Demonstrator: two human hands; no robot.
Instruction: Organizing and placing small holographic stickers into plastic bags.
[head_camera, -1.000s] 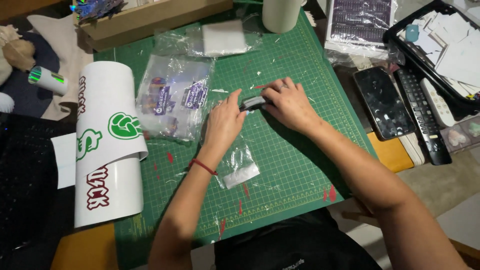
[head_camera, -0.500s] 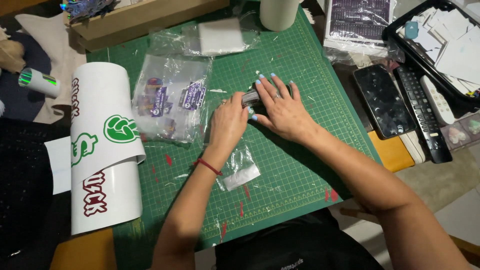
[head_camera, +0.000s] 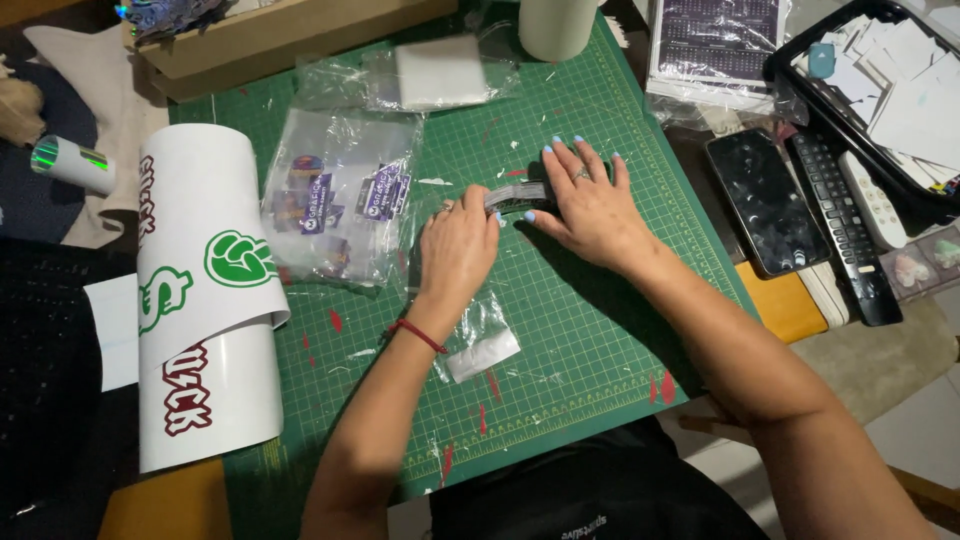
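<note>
- Head view: both hands meet on a small stack of grey cards (head_camera: 517, 194) lying on the green cutting mat (head_camera: 560, 320) that covers the worktop.
- The left hand (head_camera: 458, 250) pinches the stack's near end with narrow, curled fingers.
- The right hand (head_camera: 590, 205) rests on the stack's far end, fingers spread and flat, thumb against the cards.
- Compared with half a second ago, the hands sit in almost the same spot; the right fingers are fanned a little wider.
- A clear bag of purple stickers (head_camera: 340, 195) lies just left of the left hand, and a curled white vinyl sheet (head_camera: 200, 300) lies further left.
</note>
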